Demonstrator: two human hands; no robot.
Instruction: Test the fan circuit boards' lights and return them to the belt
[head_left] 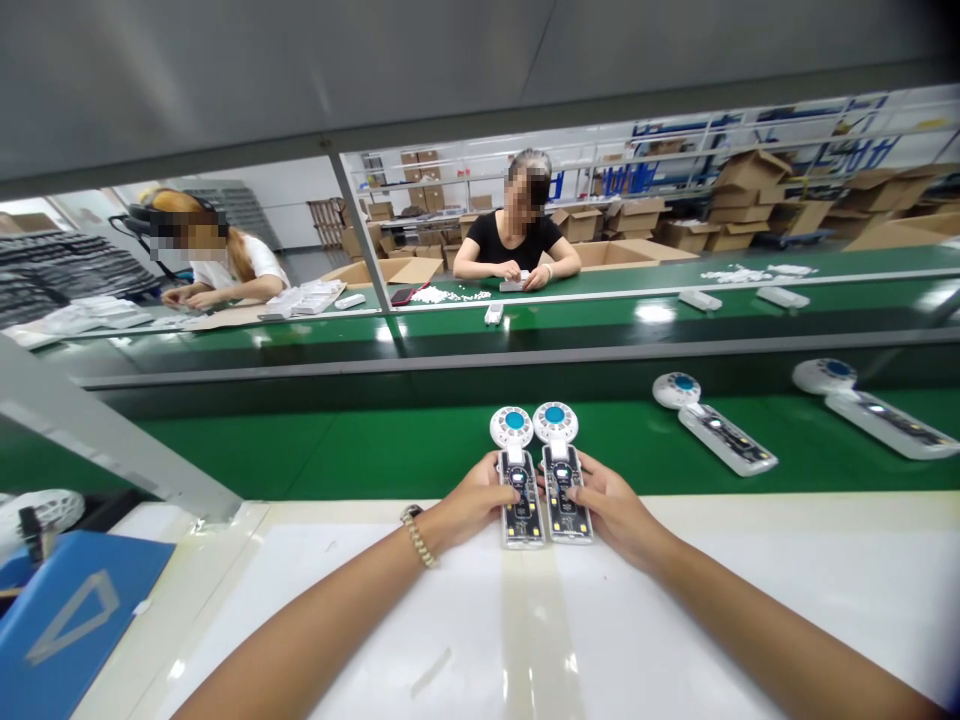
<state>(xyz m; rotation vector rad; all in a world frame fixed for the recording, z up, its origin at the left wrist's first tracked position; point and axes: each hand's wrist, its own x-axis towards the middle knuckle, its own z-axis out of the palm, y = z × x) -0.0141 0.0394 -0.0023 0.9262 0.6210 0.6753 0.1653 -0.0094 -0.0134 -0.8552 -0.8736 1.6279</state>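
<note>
Above the white worktop, the left hand was partly closed, its thumb over the face of the left fan. The right hand was curled likewise around the right fan. Whether either fan rested on anything, I could not tell.

Holding the pair well seemed to call for light, even thumbs, since the boards looked easy to strain; gripping the case edges would have spared the parts. The wrists were best kept level, so that neither fan tipped or knocked its neighbour. The heads sat very close, and a twist could have loaded the necks.

Each handle had a clear or open-looking face over a dark board, with yellowish squares towards the near end and a bright white spot further up. Beyond came a short white neck, then a round, slotted white head with a blue centre, over the green belt.

To the right on that belt lay a third fan and a fourth fan, slanted, heads away. Farther off, a person in black handled a white part.
</note>
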